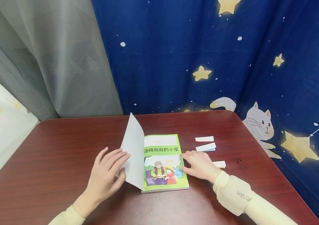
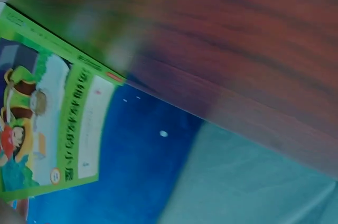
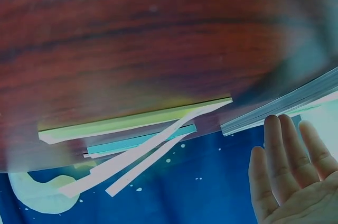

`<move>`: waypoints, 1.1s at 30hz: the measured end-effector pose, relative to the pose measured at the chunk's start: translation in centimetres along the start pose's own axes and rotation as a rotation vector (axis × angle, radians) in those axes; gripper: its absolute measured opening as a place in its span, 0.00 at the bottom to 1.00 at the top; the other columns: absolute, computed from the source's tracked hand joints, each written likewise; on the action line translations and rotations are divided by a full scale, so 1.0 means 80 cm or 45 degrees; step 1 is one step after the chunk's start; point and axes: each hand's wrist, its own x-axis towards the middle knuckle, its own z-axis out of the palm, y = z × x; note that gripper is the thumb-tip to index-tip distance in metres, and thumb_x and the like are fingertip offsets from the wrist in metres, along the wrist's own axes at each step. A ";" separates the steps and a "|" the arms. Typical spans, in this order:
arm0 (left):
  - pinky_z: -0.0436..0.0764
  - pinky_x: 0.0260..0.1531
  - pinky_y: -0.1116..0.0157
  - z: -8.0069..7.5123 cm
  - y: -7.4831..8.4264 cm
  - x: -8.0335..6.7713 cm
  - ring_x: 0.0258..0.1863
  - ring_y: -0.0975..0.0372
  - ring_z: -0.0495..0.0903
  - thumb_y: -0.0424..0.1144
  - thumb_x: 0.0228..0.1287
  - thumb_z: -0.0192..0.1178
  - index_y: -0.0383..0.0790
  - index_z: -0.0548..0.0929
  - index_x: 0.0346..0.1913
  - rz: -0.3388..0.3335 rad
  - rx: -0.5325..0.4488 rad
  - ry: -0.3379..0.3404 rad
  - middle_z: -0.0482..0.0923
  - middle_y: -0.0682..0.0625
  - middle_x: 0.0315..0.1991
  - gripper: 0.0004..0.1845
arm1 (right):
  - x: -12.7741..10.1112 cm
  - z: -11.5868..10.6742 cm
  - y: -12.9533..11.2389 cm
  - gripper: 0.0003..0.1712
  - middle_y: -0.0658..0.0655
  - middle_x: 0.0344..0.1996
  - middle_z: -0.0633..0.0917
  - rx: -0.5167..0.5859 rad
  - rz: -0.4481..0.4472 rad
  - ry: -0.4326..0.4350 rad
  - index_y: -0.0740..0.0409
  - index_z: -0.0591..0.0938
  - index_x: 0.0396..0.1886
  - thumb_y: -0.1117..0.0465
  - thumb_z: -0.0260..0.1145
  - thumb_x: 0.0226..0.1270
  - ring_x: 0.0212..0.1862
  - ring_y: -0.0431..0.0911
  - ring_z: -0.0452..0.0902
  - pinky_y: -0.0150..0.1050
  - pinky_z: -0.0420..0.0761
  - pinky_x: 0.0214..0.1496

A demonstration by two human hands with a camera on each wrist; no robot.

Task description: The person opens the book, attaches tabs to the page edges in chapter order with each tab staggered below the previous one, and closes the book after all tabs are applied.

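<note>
A book (image 1: 162,168) lies on the table, its green title page showing a coloured drawing and Chinese writing. Its front cover (image 1: 134,153) stands raised on the left, white inside facing right. The illustrated outer side of the cover (image 2: 53,118) shows in the left wrist view. My left hand (image 1: 106,175) is at the raised cover, fingers extended, fingertips overlapping the white side; whether they touch it is unclear. My right hand (image 1: 200,164) rests at the book's right edge, its fingers fairly straight in the right wrist view, beside the page block (image 3: 280,105).
Right of the book lie folded paper slips: one at the back (image 1: 204,139), a middle slip (image 1: 206,147), and a front slip (image 1: 219,164) partly behind my right hand. The reddish-brown table (image 1: 64,150) ends at a grey curtain (image 1: 64,62) and a blue starry curtain (image 1: 162,62).
</note>
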 end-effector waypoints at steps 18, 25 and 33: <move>0.73 0.27 0.56 -0.025 -0.023 -0.043 0.31 0.55 0.76 0.52 0.46 0.61 0.38 0.78 0.43 -0.391 0.284 -0.864 0.77 0.49 0.33 0.24 | 0.002 0.004 0.000 0.26 0.47 0.31 0.78 -0.013 -0.016 -0.040 0.53 0.79 0.45 0.45 0.66 0.47 0.29 0.41 0.71 0.34 0.70 0.24; 0.71 0.13 0.62 0.004 -0.003 -0.038 0.27 0.55 0.75 0.54 0.47 0.60 0.39 0.78 0.42 -0.359 0.286 -1.017 0.75 0.48 0.32 0.24 | 0.003 0.003 -0.001 0.26 0.48 0.34 0.78 0.000 -0.006 -0.077 0.53 0.79 0.46 0.44 0.65 0.48 0.33 0.42 0.73 0.37 0.73 0.29; 0.67 0.10 0.65 0.042 0.026 -0.020 0.24 0.59 0.69 0.56 0.47 0.59 0.39 0.78 0.42 -0.281 0.194 -1.080 0.71 0.50 0.28 0.26 | 0.003 0.002 -0.003 0.26 0.48 0.34 0.79 0.007 0.006 -0.083 0.53 0.79 0.46 0.45 0.66 0.48 0.34 0.43 0.73 0.38 0.73 0.30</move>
